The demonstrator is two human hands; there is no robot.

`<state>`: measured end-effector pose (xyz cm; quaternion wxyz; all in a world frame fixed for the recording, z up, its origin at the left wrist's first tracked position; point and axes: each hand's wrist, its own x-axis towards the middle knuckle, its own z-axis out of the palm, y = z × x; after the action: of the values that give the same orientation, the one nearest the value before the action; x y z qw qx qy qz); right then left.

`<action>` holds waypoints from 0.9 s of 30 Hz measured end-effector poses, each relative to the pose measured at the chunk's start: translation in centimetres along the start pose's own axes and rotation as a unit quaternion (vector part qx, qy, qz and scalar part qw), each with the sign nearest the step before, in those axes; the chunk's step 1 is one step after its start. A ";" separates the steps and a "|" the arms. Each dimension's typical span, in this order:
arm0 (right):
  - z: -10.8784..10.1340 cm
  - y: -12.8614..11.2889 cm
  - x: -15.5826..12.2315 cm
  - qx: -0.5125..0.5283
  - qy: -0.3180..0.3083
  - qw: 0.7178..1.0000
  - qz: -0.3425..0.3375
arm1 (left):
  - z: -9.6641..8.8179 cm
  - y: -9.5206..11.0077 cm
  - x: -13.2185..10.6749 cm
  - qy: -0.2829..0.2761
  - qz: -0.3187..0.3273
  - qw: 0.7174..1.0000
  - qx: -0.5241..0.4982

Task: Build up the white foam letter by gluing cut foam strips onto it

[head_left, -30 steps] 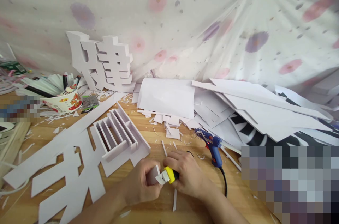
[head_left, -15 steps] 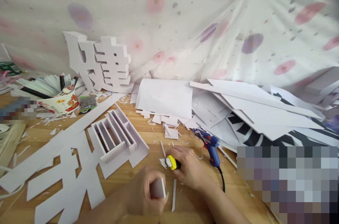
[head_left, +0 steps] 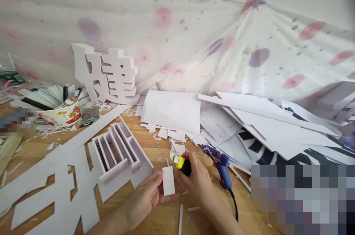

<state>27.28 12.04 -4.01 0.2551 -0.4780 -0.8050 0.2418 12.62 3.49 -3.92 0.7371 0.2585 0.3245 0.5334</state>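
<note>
Our bare left forearm slants in from the bottom edge, left of centre, to our left hand at lower centre, its thumb uppermost in a pinch. Our bare right forearm angles up from bottom right of centre; our right hand, curled in a grip, sits slightly higher.

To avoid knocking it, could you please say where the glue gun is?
In the head view, the glue gun is right of the right hand, beside the white sheets.
</note>
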 end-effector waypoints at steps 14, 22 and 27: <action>-2.0 -1.7 -1.1 0.145 -0.136 0.979 -0.050 | -0.7 -0.7 1.3 0.143 -0.015 0.961 0.237; -1.4 -1.0 -0.7 0.068 -0.132 0.989 0.026 | -1.2 -1.9 1.5 0.161 0.063 0.955 0.241; -0.2 -0.4 -0.3 -0.021 -0.119 0.991 0.053 | -1.2 -3.5 0.7 0.187 0.124 0.866 0.447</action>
<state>27.26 11.66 -3.67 0.1339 -0.4929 -0.8082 0.2931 14.03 3.21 -7.36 0.3958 0.4939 0.6252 0.4566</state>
